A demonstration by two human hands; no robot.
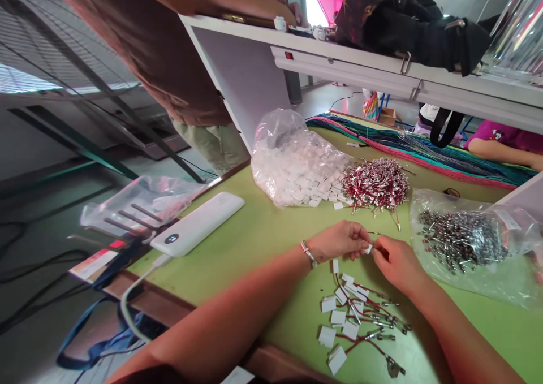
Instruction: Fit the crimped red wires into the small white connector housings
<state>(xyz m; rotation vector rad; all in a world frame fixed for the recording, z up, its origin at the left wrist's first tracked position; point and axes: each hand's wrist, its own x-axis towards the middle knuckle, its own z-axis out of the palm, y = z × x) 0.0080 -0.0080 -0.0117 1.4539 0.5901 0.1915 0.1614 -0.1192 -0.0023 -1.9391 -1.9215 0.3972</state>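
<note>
My left hand (343, 241), with a bracelet at its wrist, pinches a small white plastic connector (368, 249). Thumb and forefinger of my right hand (395, 261) are closed right against that connector, on what seems to be a short dark red wire; the fingers hide most of it. Below both hands lie several red wires with white connectors (338, 318) at one end and metal terminals (384, 319) at the other. Beyond my hands is a pile of short red wires with metal ends (376, 185). Beside it, white connectors spill out of a clear plastic bag (282, 160).
A bag of dark metal parts (462, 240) lies at the right. On the left are a white power bank (197, 224) with a cable and a plastic bag (139, 200). Bundled coloured wires (424, 149) run along the back, under a raised white shelf (382, 78). Other people are nearby.
</note>
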